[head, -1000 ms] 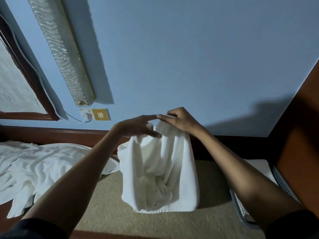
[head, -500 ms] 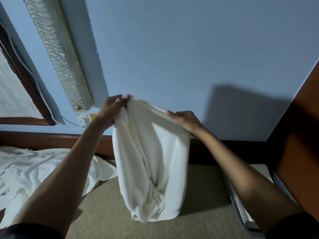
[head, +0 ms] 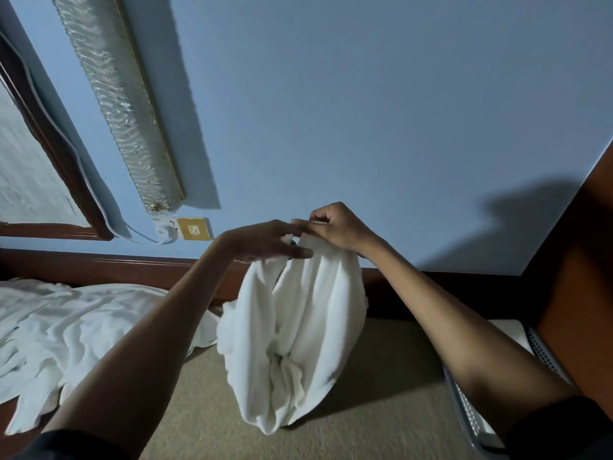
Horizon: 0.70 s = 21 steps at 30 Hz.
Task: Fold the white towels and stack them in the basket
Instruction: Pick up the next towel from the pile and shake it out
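Head view: towel (head: 300,330) hangs, long axis vertical; right grip (head: 338,230) pinches bunched top; left grip (head: 262,242) hold unclear.

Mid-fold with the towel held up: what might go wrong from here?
1. The towel hangs bunched and twisted near its bottom; folding now would likely trap creases.
2. The left hand and right hand meet at one spot on its top edge, so a slip there might drop it.
3. Its left side hangs close to the pile and may drag it.
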### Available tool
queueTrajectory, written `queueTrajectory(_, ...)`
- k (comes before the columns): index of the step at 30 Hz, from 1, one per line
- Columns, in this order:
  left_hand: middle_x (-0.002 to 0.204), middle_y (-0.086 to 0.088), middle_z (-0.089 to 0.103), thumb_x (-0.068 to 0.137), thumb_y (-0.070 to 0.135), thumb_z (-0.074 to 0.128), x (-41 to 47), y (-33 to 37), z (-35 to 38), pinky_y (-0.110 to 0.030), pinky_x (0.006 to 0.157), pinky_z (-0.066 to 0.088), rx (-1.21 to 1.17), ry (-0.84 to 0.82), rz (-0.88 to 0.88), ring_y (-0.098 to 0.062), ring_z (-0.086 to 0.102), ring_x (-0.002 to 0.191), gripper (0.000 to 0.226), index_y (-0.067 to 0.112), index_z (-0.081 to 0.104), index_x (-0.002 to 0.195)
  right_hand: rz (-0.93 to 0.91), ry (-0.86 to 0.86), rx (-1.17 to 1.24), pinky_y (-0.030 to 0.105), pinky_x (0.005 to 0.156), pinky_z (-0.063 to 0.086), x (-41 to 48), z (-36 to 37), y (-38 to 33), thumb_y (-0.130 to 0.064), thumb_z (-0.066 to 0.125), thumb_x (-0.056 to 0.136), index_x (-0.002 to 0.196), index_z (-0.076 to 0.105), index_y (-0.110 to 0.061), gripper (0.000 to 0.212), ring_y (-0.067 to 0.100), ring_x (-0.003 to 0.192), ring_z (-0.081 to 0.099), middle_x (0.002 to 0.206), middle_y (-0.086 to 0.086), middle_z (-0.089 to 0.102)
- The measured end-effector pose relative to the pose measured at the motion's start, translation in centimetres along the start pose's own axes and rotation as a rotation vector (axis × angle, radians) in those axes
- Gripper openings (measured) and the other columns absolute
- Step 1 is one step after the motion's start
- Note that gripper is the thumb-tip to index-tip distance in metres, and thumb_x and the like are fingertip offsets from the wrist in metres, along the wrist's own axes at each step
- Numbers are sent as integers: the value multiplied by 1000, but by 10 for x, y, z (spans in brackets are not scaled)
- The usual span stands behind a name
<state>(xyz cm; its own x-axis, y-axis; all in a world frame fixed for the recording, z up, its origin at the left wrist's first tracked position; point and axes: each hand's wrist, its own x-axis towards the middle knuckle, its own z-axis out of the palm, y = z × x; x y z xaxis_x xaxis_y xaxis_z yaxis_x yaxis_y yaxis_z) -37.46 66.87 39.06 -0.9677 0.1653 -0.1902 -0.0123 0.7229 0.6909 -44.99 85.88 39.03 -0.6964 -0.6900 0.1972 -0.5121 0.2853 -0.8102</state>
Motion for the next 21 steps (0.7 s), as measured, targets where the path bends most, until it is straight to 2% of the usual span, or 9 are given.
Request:
queueTrajectory(1, 80, 11, 60, 92, 41, 75, 3, 1, -4, -24, 77, 45, -37, -19, 17, -5, 57, 73, 32, 15, 69, 110, 9, -7, -1, 26, 54, 28, 0, -1, 2, -52, 72, 89, 58, 51, -6, 59, 14, 57, 35, 59, 4, 38)
queueTrajectory(2, 74, 7, 54, 94, 36, 74, 3, 1, -9, -27, 75, 43, -69, -28, 35, -10, 53, 70, 29, 10, 65, 89, 29, -7, 5, 26, 54, 28, -1, -4, 4, -53, 72, 89, 61, 55, -5, 58, 14, 58, 37, 60, 4, 40)
queueTrajectory(4, 70, 2, 43, 97, 31, 71, 1, 0, -19, -27, 67, 37, -91, -28, 68, -13, 43, 68, 39, 9, 51, 72, 79, -6, 37, 24, 53, 28, -7, -9, 12, -56, 70, 89, 67, 59, -1, 60, 13, 58, 40, 63, 4, 43)
queueTrajectory(7, 66, 1, 44, 99, 28, 68, -3, 1, -30, -19, 53, 37, -161, 132, 91, -11, 43, 58, 40, 2, 50, 75, 136, 16, 107, 22, 51, 27, -15, -17, 23, -59, 69, 89, 63, 50, -10, 58, 13, 55, 38, 63, 2, 39)
queueTrajectory(9, 62, 2, 43, 100, 27, 66, -1, -9, -34, -19, 45, 35, -305, 287, 74, -10, 42, 51, 38, 5, 50, 74, 157, 44, 121, 27, 54, 23, -16, -23, 28, -58, 69, 89, 61, 36, -16, 61, 16, 57, 29, 63, 4, 29)
queueTrajectory(11, 61, 3, 42, 99, 30, 67, 2, -25, -36, -21, 45, 31, -415, 433, 64, -11, 39, 51, 36, 10, 53, 72, 151, 55, 105, 31, 54, 17, -19, -30, 30, -58, 70, 88, 66, 20, -18, 68, 18, 58, 19, 63, 2, 19)
queueTrajectory(16, 63, 0, 43, 96, 40, 69, 14, -47, -41, -22, 44, 29, -555, 831, -130, -21, 41, 54, 34, 18, 60, 71, 134, -4, 15, 32, 54, 11, -23, -42, 34, -56, 69, 90, 67, 15, -20, 69, 17, 58, 13, 65, -1, 13)
queueTrajectory(18, 68, -3, 49, 94, 48, 69, 18, -47, -40, -24, 48, 33, -467, 855, -196, -23, 45, 57, 32, 21, 65, 78, 134, -45, 15, 32, 55, 11, -21, -43, 34, -52, 66, 94, 68, 17, -22, 64, 15, 58, 14, 64, -4, 15)
queueTrajectory(21, 81, -5, 61, 86, 60, 73, 18, -39, -35, -26, 53, 38, -390, 756, -230, -21, 53, 62, 39, 23, 67, 96, 162, -63, 58, 30, 55, 13, -16, -43, 34, -42, 62, 100, 66, 26, -24, 52, 11, 57, 19, 64, -7, 21)
